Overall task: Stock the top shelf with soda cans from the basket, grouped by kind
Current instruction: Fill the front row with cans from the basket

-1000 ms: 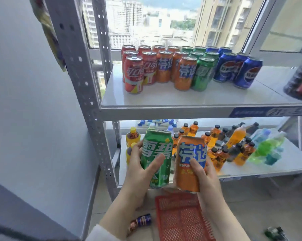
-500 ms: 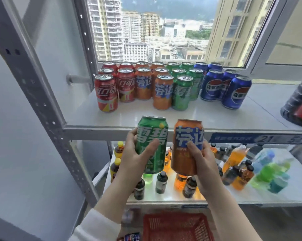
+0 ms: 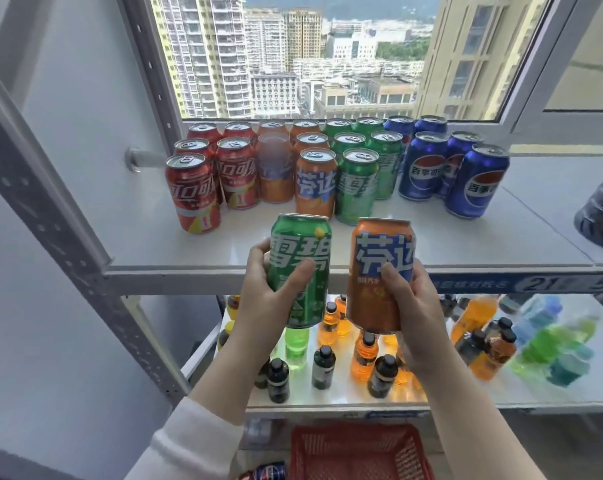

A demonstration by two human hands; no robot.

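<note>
My left hand [image 3: 260, 299] grips a green soda can [image 3: 302, 251] upright in front of the top shelf [image 3: 224, 251]. Beside it my right hand [image 3: 414, 306] grips an orange soda can [image 3: 379, 254]. Both cans hover at the shelf's front edge, just before the rows standing on it. Those rows run left to right: red cans [image 3: 192, 192], orange cans [image 3: 315, 181], green cans [image 3: 357, 185] and blue cans [image 3: 477, 181]. The red basket [image 3: 359, 452] sits on the floor below, between my arms.
The lower shelf [image 3: 466, 396] holds several small bottles of orange, green, dark and blue drink. A grey perforated upright [image 3: 50, 209] slants at the left. A dark round thing [image 3: 601, 209] sits at the top shelf's right end. A blue can [image 3: 269, 471] lies beside the basket.
Both hands have lifted their cans from above the basket up to the top shelf's front edge, and my view has risen with them.
</note>
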